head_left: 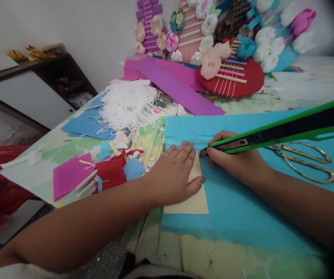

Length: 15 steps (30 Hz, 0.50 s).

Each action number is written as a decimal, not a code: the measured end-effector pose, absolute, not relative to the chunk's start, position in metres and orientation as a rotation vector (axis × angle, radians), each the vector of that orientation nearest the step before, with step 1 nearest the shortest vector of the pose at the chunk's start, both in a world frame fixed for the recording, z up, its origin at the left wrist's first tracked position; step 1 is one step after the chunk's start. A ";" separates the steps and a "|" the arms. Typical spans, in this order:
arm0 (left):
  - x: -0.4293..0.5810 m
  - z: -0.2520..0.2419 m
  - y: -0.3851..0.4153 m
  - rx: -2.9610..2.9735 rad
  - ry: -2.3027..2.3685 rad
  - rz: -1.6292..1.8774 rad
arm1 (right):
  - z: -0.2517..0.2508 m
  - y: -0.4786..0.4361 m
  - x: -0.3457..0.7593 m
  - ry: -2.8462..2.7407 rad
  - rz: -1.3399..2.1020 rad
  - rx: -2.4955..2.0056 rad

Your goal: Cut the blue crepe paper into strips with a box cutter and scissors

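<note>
My left hand (175, 176) lies flat with its fingers stretched out. It presses on a cream piece of paper (197, 201), which rests on a large blue sheet (184, 224). My right hand (233, 159) is closed around the front end of a green and black box cutter (271, 133). The cutter's metal tip is beside the upper right edge of the cream piece, close to my left fingertips. I cannot tell whether the tip touches the sheet. Gold-handled scissors (306, 159) lie on the blue sheet behind my right forearm, which hides part of them.
Left of the blue sheet are a heap of white string (130, 102), red scraps (111, 170) and a magenta piece (71, 174). Purple strips (181, 87) lie farther back. Decorated craft pieces, including a red oval (233, 83), stand against the wall. A cabinet (30, 93) is at left.
</note>
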State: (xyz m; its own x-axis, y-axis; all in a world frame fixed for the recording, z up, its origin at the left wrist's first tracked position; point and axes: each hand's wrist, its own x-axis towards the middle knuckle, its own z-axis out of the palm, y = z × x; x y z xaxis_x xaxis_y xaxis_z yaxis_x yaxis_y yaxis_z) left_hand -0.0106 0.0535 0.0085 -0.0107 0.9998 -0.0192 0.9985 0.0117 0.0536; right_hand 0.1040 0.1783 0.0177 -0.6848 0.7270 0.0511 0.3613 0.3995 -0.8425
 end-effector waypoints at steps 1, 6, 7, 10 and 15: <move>-0.011 0.008 0.054 2.177 2.201 0.042 | 0.018 0.178 0.104 -2.256 1.186 -0.929; -0.011 0.007 0.053 2.190 2.203 0.059 | 0.017 0.179 0.103 -2.308 1.064 -0.924; -0.011 0.007 0.053 2.191 2.204 0.063 | 0.016 0.179 0.102 -2.314 1.050 -0.923; -0.011 0.007 0.052 2.198 2.202 0.074 | 0.015 0.180 0.102 -2.340 1.009 -0.891; -0.011 0.006 0.054 2.199 2.197 0.092 | 0.017 0.178 0.103 -2.446 0.961 -0.843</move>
State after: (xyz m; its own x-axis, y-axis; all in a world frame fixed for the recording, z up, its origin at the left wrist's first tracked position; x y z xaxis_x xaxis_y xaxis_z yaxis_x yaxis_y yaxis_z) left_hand -0.0113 0.0536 0.0063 0.0003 0.9998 0.0195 0.9980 -0.0015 0.0639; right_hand 0.1033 0.1781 0.0166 -0.7483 0.6514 0.1253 0.3920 0.5866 -0.7087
